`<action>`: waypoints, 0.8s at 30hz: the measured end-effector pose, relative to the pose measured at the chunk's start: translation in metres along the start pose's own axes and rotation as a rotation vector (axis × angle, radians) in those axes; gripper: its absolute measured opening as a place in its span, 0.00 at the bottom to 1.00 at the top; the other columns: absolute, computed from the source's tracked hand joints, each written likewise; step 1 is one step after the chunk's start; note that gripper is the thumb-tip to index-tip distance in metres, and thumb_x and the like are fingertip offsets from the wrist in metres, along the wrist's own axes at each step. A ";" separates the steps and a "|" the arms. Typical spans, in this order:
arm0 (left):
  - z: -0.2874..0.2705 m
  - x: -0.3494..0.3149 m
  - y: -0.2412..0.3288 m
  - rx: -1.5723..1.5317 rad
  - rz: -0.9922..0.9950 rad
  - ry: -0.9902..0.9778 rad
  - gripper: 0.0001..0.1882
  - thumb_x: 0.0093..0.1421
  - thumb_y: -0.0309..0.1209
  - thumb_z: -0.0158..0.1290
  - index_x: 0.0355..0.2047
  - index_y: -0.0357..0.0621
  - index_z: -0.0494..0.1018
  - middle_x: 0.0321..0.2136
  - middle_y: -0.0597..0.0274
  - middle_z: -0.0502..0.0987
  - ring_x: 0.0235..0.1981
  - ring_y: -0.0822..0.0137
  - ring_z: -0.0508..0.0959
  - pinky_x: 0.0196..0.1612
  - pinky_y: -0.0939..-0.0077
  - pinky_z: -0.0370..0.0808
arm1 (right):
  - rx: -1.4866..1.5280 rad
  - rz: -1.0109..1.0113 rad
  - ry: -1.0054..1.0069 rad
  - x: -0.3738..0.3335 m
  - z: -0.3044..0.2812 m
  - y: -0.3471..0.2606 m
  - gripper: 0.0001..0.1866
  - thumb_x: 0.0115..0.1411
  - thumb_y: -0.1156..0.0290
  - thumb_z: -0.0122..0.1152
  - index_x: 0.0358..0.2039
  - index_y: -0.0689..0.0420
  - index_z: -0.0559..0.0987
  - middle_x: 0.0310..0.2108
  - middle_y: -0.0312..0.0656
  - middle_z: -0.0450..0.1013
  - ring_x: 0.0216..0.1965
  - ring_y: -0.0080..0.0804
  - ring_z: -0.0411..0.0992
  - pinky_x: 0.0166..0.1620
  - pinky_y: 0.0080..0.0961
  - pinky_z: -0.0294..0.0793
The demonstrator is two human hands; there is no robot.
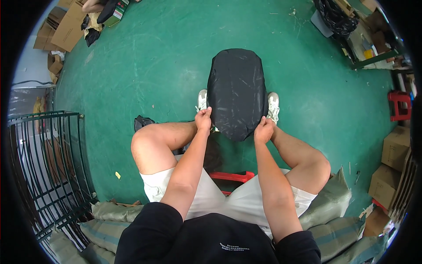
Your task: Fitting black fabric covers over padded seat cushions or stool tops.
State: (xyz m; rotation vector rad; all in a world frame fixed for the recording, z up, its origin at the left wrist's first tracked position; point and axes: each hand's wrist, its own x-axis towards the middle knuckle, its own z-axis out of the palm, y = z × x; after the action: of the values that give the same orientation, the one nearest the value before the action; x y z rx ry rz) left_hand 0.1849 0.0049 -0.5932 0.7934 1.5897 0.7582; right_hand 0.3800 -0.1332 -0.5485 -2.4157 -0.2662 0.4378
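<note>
Your black shirt [189, 242] lies nearest; ahead, fingers of your left hand [203, 119] and right hand [263, 130] grasp either side of the black-wrapped bundle [237, 94] between your shoes [273, 107]; keep both grips even, since its thin cover [238, 66] probably slips or tears easily.

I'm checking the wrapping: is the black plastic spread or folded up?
Spread: the black plastic shows one broad face, left hand and right hand at its edges.

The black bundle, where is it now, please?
In the head view, the black bundle is above and slightly right of centre, between the light shoes; the left hand is at its lower left edge, the right hand at its lower right edge.
</note>
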 end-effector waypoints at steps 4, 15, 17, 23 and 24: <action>-0.002 -0.003 0.006 0.076 0.030 0.031 0.12 0.60 0.36 0.59 0.31 0.41 0.74 0.26 0.68 0.74 0.27 0.74 0.69 0.35 0.78 0.67 | -0.052 -0.095 0.104 -0.010 0.005 -0.001 0.16 0.64 0.60 0.53 0.27 0.61 0.74 0.31 0.53 0.70 0.35 0.55 0.69 0.41 0.47 0.68; 0.052 -0.059 0.074 0.994 1.036 -0.109 0.36 0.59 0.38 0.52 0.64 0.34 0.54 0.66 0.44 0.52 0.68 0.46 0.51 0.68 0.53 0.49 | -0.247 -0.689 0.055 -0.017 -0.004 -0.058 0.31 0.60 0.60 0.56 0.61 0.60 0.63 0.66 0.50 0.54 0.68 0.46 0.49 0.67 0.49 0.46; 0.040 -0.052 0.051 1.188 1.005 -0.217 0.39 0.63 0.44 0.46 0.68 0.38 0.47 0.69 0.48 0.44 0.70 0.49 0.45 0.69 0.54 0.44 | -0.345 -0.756 -0.071 -0.032 0.002 -0.057 0.34 0.61 0.57 0.53 0.63 0.60 0.60 0.68 0.50 0.50 0.70 0.46 0.45 0.68 0.48 0.43; 0.052 -0.066 0.054 1.255 0.977 -0.270 0.40 0.63 0.46 0.44 0.68 0.38 0.45 0.70 0.50 0.42 0.71 0.52 0.43 0.70 0.53 0.41 | -0.549 -0.791 -0.173 -0.025 -0.001 -0.042 0.37 0.63 0.52 0.45 0.68 0.59 0.53 0.71 0.48 0.43 0.71 0.44 0.40 0.70 0.46 0.37; 0.050 -0.065 0.053 1.263 0.976 -0.255 0.40 0.63 0.47 0.44 0.68 0.38 0.45 0.70 0.51 0.42 0.71 0.53 0.43 0.70 0.53 0.41 | -0.546 -0.793 -0.172 -0.026 0.000 -0.042 0.37 0.63 0.52 0.45 0.68 0.59 0.53 0.71 0.48 0.43 0.71 0.44 0.40 0.70 0.46 0.37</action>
State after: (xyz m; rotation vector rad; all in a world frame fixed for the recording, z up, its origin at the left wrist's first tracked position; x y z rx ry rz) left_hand 0.2471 -0.0164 -0.5209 2.5652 1.2650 0.1457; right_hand 0.3529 -0.1092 -0.5155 -2.5032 -1.5121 0.2112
